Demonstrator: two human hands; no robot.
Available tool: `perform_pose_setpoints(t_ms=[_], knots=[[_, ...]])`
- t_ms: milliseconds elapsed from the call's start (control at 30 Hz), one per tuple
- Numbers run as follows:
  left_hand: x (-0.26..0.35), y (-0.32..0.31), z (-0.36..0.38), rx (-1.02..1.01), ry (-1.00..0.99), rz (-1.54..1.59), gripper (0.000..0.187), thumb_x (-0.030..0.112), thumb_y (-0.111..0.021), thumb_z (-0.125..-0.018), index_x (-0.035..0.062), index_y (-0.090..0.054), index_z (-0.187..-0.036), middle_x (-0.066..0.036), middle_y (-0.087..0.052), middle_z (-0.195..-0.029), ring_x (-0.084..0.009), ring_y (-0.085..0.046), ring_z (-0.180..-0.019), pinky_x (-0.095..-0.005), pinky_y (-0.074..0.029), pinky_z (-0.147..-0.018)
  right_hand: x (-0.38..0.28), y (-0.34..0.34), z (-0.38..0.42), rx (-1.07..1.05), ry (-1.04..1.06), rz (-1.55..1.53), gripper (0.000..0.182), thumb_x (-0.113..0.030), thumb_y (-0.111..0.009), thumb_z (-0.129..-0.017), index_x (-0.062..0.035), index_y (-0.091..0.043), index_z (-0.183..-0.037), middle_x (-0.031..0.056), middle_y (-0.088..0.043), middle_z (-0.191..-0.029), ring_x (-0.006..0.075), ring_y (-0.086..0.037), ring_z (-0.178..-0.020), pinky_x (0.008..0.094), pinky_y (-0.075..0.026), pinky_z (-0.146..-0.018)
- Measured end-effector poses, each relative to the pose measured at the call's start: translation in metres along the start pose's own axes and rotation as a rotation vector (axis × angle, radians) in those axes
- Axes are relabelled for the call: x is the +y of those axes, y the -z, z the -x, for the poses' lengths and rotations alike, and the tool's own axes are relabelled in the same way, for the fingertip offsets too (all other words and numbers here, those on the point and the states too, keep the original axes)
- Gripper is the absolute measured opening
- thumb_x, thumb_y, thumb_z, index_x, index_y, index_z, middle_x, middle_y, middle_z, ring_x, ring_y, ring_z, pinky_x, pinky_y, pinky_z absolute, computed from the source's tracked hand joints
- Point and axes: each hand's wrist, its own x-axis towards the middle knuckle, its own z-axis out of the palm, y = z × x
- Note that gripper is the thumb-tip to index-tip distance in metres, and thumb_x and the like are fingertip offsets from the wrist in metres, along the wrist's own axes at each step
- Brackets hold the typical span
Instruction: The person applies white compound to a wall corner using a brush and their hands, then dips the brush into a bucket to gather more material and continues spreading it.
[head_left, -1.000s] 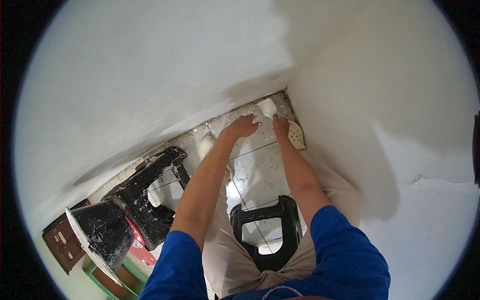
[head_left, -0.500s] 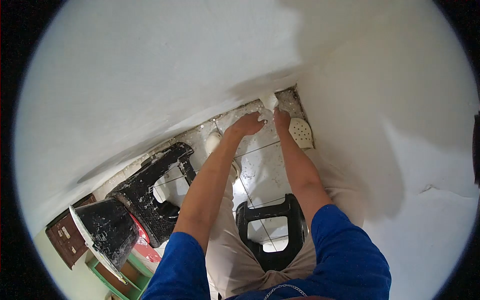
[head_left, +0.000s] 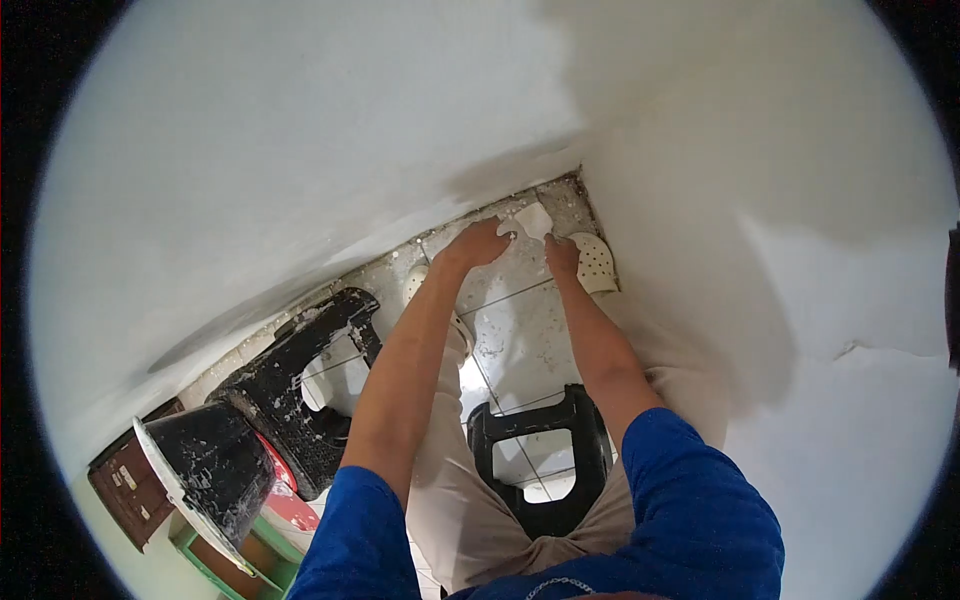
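Observation:
In the head view my right hand (head_left: 562, 256) is closed around the lower end of a flat white scraper (head_left: 535, 220), whose broad end points to the wall's foot. My left hand (head_left: 478, 243) is just left of it, fingers curled in, with a small pale thing at the fingertips that I cannot make out. Both hands are low over the tiled floor (head_left: 515, 330), near the corner of two white walls. Pale specks and smears mark the tiles around them.
A cream clog with holes (head_left: 596, 262) is by the right wall, another shoe (head_left: 416, 282) near the left wall. Between my legs is a black stool (head_left: 540, 515). To the left stand a smeared black stool (head_left: 290, 375), a black bucket (head_left: 215, 465), a brown crate (head_left: 130, 490) and a green-edged box (head_left: 250, 570).
My right hand has drawn back slightly from the wall's foot, and the scraper now shows its broad face. My left hand has shifted slightly left. The view has moved a little.

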Motion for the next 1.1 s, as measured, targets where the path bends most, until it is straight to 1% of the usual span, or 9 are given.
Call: perform_pose_setpoints(t_ms=[133, 300, 433, 533, 733, 800, 933, 1033, 1100], knots=[[-0.010, -0.004, -0.002, 0.045, 0.026, 0.007, 0.057, 0.038, -0.046, -0.084, -0.0060, -0.043, -0.119, -0.026, -0.048, -0.117, -0.0367, -0.044, -0.112, -0.0403, -0.036, -0.094, 0.000, -0.021, -0.026, -0.011, -0.052, -0.036, 0.042, -0.035, -0.052, -0.081, 0.0061, -0.061, -0.085, 0.0199, -0.062, -0.084, 0.0360, -0.060, -0.074, 0.0432, -0.048, -0.069], [-0.011, -0.004, 0.004, 0.025, 0.011, -0.044, 0.056, 0.038, -0.045, -0.084, -0.0052, -0.042, -0.120, -0.024, -0.047, -0.119, -0.0357, -0.044, -0.113, -0.0395, -0.034, -0.096, -0.036, -0.001, -0.020, 0.113, 0.303, 0.045, 0.038, -0.034, -0.053, -0.080, 0.0027, -0.062, -0.086, 0.0172, -0.063, -0.081, 0.0348, -0.060, -0.069, 0.0427, -0.047, -0.070], [-0.010, 0.002, 0.012, -0.006, 0.045, -0.030, 0.056, 0.037, -0.045, -0.084, -0.0040, -0.041, -0.122, -0.024, -0.047, -0.120, -0.0353, -0.044, -0.113, -0.0387, -0.034, -0.097, -0.052, 0.036, 0.021, -0.010, 0.049, -0.290, 0.038, -0.034, -0.054, -0.080, 0.0033, -0.062, -0.083, 0.0177, -0.063, -0.078, 0.0332, -0.060, -0.067, 0.0424, -0.046, -0.068], [-0.002, 0.010, 0.016, -0.028, 0.057, -0.014, 0.056, 0.036, -0.045, -0.084, -0.0037, -0.040, -0.123, -0.024, -0.047, -0.121, -0.0351, -0.043, -0.114, -0.0384, -0.033, -0.098, -0.033, 0.023, 0.022, 0.230, 0.023, -0.143, 0.040, -0.035, -0.053, -0.080, 0.0049, -0.062, -0.078, 0.0177, -0.062, -0.071, 0.0316, -0.060, -0.065, 0.0420, -0.046, -0.067], [-0.004, 0.009, 0.021, -0.041, 0.032, -0.020, 0.058, 0.036, -0.046, -0.084, -0.0041, -0.038, -0.125, -0.024, -0.040, -0.127, -0.0343, -0.037, -0.119, -0.0378, -0.030, -0.100, -0.023, 0.038, 0.030, -0.170, -0.054, -0.099, 0.054, -0.042, -0.051, -0.080, 0.0116, -0.058, -0.085, 0.0224, -0.061, -0.080, 0.0327, -0.060, -0.082, 0.0404, -0.044, -0.077], [-0.014, 0.009, 0.016, -0.012, 0.031, -0.022, 0.058, 0.036, -0.046, -0.084, -0.0039, -0.037, -0.126, -0.025, -0.036, -0.130, -0.0338, -0.033, -0.123, -0.0376, -0.028, -0.101, 0.013, -0.010, -0.004, -0.029, -0.054, -0.072, 0.053, -0.041, -0.048, -0.081, 0.0115, -0.058, -0.081, 0.0230, -0.061, -0.079, 0.0330, -0.059, -0.081, 0.0419, -0.044, -0.076], [-0.020, 0.012, 0.017, 0.044, 0.035, -0.037, 0.059, 0.036, -0.046, -0.084, -0.0034, -0.037, -0.126, -0.024, -0.031, -0.133, -0.0330, -0.025, -0.127, -0.0375, -0.024, -0.103, 0.015, -0.034, -0.027, 0.059, -0.062, -0.004, 0.052, -0.039, -0.046, -0.082, 0.0107, -0.058, -0.074, 0.0230, -0.061, -0.075, 0.0342, -0.059, -0.076, 0.0434, -0.044, -0.075], [-0.013, 0.020, 0.025, -0.023, 0.039, 0.001, 0.059, 0.036, -0.046, -0.084, -0.0036, -0.037, -0.126, -0.024, -0.033, -0.132, -0.0329, -0.026, -0.126, -0.0373, -0.025, -0.103, 0.004, -0.031, -0.028, 0.154, 0.350, 0.119, 0.042, -0.035, -0.050, -0.079, 0.0022, -0.060, -0.062, 0.0146, -0.060, -0.060, 0.0295, -0.058, -0.059, 0.0403, -0.045, -0.063], [-0.012, 0.020, 0.027, -0.061, 0.059, 0.015, 0.058, 0.037, -0.047, -0.084, -0.0039, -0.038, -0.125, -0.024, -0.035, -0.131, -0.0331, -0.030, -0.124, -0.0374, -0.026, -0.102, -0.009, -0.030, -0.026, 0.159, 0.229, -0.006, 0.042, -0.035, -0.051, -0.079, 0.0026, -0.059, -0.061, 0.0148, -0.059, -0.060, 0.0301, -0.058, -0.059, 0.0408, -0.045, -0.063]])
